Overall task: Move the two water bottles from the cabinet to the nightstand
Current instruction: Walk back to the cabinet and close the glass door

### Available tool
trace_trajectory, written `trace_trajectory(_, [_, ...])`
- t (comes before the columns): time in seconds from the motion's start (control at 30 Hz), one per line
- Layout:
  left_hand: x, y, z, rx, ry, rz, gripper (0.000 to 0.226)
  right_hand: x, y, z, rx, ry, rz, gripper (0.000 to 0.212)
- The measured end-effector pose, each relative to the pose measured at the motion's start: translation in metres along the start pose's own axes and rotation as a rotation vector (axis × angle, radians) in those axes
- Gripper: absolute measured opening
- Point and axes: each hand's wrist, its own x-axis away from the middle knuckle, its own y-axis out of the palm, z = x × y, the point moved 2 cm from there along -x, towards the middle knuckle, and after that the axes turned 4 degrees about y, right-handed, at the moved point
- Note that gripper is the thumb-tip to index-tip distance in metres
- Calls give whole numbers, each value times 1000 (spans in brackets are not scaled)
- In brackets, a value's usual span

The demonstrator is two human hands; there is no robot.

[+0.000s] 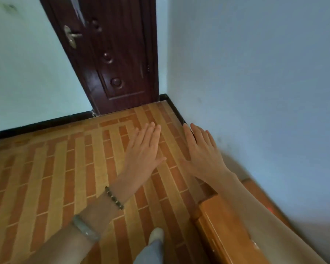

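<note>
My left hand point(143, 149) is stretched out flat over the brick-patterned floor, fingers together, holding nothing; a bead bracelet and a pale bangle sit on that wrist. Just to its right, my right hand point(202, 151) is also flat and empty, its fingers slightly spread, near the black skirting of the right wall. No water bottle shows anywhere in the head view. An orange wooden piece of furniture point(223, 229) fills the lower right under my right forearm; whether it is the cabinet or the nightstand I cannot tell.
A dark brown door point(112, 54) with a metal handle point(71, 36) stands shut in the far corner. Pale blue walls run left and right. My foot point(156, 235) is on the floor point(65, 168) at the bottom centre.
</note>
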Motion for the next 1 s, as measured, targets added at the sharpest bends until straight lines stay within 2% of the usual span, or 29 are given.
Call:
trace_trajectory(0.17, [31,-7,-52,-67,-235,-48,97,-37,20,-56,12,-177,-19,77])
trace_trajectory(0.33, [58,-11,-105,-30,-405,-21,91,-70,29,-119,-65,-322,-10,83])
trace_trajectory(0.43, [68,-12,-145,-98,-509,-17,92,-94,40,-156,-68,-419,-34,85])
trace_trajectory(0.67, [79,-11,-257,-208,-587,-42,95,-165,69,-252,-93,-539,-57,86])
trace_trajectory(1.0, [81,4,-420,-204,-666,-48,92,-275,112,-390,-116,-649,-42,85])
